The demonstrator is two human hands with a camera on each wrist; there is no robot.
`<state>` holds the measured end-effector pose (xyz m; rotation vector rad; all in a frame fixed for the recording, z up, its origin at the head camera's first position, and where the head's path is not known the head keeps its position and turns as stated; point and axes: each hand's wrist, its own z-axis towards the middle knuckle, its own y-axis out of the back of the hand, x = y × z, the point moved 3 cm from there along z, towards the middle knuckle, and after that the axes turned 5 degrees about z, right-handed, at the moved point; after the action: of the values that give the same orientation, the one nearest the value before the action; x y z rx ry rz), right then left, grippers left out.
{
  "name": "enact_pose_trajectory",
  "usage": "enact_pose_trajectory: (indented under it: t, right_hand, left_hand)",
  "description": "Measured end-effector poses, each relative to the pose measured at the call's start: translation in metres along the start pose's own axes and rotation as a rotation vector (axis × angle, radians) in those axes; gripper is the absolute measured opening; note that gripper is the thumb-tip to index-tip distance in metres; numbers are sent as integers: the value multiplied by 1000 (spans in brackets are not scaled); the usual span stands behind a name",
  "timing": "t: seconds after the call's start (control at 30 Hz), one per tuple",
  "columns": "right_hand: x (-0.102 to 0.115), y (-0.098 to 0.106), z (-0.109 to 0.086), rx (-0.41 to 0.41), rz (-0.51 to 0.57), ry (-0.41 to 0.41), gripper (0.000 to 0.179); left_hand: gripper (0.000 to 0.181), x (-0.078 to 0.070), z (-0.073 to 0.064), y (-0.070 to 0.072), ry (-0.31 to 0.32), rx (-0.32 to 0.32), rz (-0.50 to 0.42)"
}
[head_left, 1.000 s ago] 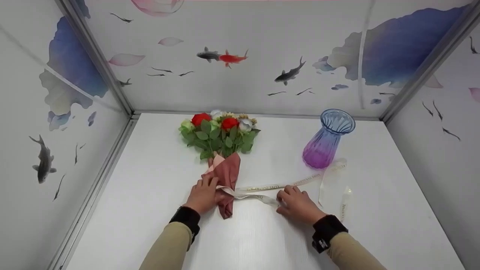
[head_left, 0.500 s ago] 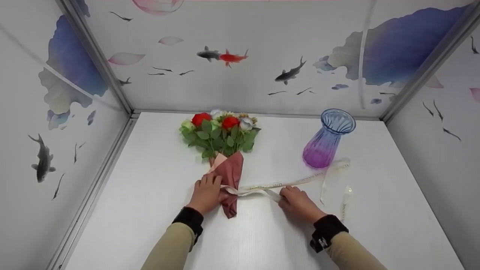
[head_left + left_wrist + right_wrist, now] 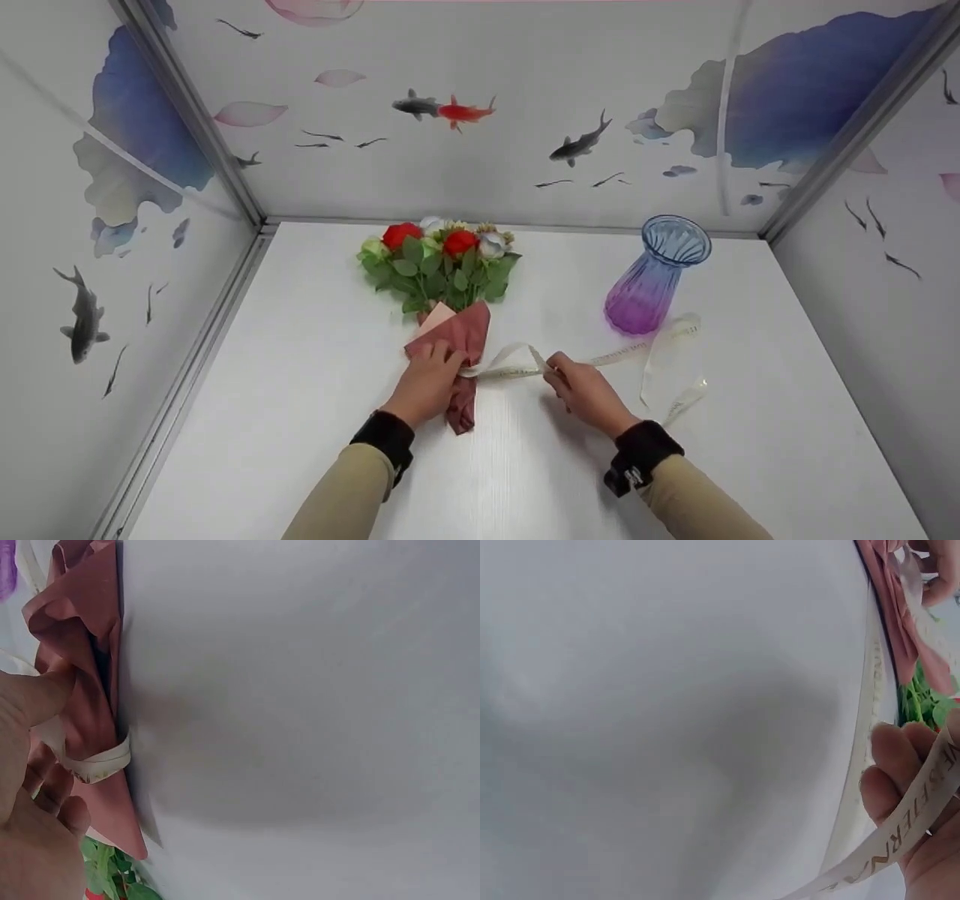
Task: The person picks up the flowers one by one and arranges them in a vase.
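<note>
A bouquet of red, white and green flowers [image 3: 442, 259] lies on the white table, its stems wrapped in dusty-red paper [image 3: 466, 328]. My left hand [image 3: 424, 382] grips the wrapped stems; in the left wrist view the thumb presses the paper [image 3: 82, 705] and the fingers curl along its other side. A cream ribbon [image 3: 101, 763] with gold lettering passes around the paper. With my right hand [image 3: 589, 390] I pinch one length of this ribbon [image 3: 904, 829], which runs over the fingers and rises in a small loop between the hands.
A blue-to-purple glass vase [image 3: 645, 281] stands at the back right. The other ribbon length [image 3: 619, 354] trails along the table towards it, with a loop and a loose end on the right. Printed panels [image 3: 480, 172] enclose the table [image 3: 300, 300] at the back and sides.
My right hand has moved up and slightly left, lifting its ribbon length into a loop. My left hand has shifted right and up over the paper. The ribbon's loose end at the right has swung.
</note>
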<state>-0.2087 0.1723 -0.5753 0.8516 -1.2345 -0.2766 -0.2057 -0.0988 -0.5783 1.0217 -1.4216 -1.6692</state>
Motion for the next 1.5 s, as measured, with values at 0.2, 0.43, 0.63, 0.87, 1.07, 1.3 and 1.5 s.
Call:
enact_pose_trajectory:
  t: [0.2,0.43,0.63,0.87,1.07,1.3,1.5]
  right_hand:
    - [15,-13,6,-75,-109,199,7]
    - [24,-35,9,5,-122,256,4]
    - [27,-48,10,46,-127,246,6]
    - [28,-57,11,53,-126,228,9]
    - [29,-61,11,38,-161,249,13]
    - [30,-62,11,33,-154,229,16]
    - [31,-63,11,21,-165,241,18]
  left_hand:
    - [42,-4,3,0,-47,-53,58]
    - [41,-7,0,2,-89,-91,29]
    - [38,-9,-1,3,-121,-88,-77]
    - [24,-12,-2,3,-111,-42,-118]
    - [29,-14,-1,2,-123,-14,-129]
    - [23,-15,-1,2,-130,-16,-151]
    - [42,-18,-3,3,-144,-1,-176]
